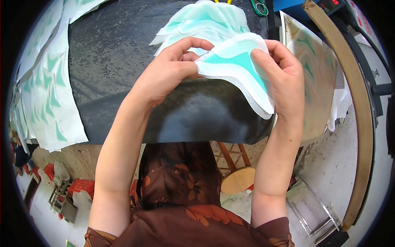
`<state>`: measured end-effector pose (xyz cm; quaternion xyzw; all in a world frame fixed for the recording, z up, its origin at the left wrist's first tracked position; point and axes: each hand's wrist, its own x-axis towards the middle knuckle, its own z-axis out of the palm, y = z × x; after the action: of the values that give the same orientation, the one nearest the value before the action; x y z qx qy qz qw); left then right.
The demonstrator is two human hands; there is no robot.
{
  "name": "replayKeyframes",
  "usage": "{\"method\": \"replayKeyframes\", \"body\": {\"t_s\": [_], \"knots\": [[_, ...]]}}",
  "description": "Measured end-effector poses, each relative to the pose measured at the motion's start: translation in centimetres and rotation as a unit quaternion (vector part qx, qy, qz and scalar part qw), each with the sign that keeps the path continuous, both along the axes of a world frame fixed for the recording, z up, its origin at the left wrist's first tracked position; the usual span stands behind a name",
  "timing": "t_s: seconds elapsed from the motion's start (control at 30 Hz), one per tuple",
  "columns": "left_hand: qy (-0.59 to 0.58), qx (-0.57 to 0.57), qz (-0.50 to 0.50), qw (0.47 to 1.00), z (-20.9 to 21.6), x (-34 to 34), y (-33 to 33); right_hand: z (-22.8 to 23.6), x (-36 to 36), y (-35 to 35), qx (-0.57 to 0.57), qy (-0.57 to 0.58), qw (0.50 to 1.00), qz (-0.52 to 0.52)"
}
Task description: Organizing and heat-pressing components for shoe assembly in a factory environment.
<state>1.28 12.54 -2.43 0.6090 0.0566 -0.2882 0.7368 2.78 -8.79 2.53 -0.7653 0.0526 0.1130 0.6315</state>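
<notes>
My left hand has its thumb and forefinger drawn together at the left tip of a curved white-and-teal fabric piece; my right hand grips its right side, thumb flat on the face, fingers curled behind. So the piece lies between my hands, above the right part of the black-covered table. Bent like a boomerang, it points one arm left, the other down toward the table's near edge; its long axis slants from upper left to lower right. A fanned pile of similar pieces lies toward the table's far side, green-handled scissors at its far right corner. White sheets with teal shapes cover the table's left side.
</notes>
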Motion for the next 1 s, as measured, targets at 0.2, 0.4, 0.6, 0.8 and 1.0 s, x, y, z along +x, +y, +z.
{"method": "replayKeyframes", "body": {"t_s": [0.2,0.4,0.6,0.8,1.0], "knots": [[0.001,-0.083,0.040,0.996,1.8,-2.3,-1.4,0.5,-2.6,-2.4,0.061,0.022,0.996,-0.066],[-0.005,-0.152,0.057,0.987,2.6,-4.0,-2.6,0.9,-5.4,-4.6,0.173,0.068,0.979,-0.081],[-0.104,-0.053,0.043,0.992,3.0,-4.9,-4.0,1.6,-7.4,-4.7,0.092,0.053,0.993,-0.055],[-0.188,0.215,-0.010,0.958,3.9,-4.7,-5.5,2.3,-8.7,-4.7,0.048,0.024,0.998,-0.031],[-0.039,-0.024,-0.029,0.999,3.2,-4.8,-5.6,2.3,-8.8,-6.6,0.098,0.045,0.990,-0.088]]}}
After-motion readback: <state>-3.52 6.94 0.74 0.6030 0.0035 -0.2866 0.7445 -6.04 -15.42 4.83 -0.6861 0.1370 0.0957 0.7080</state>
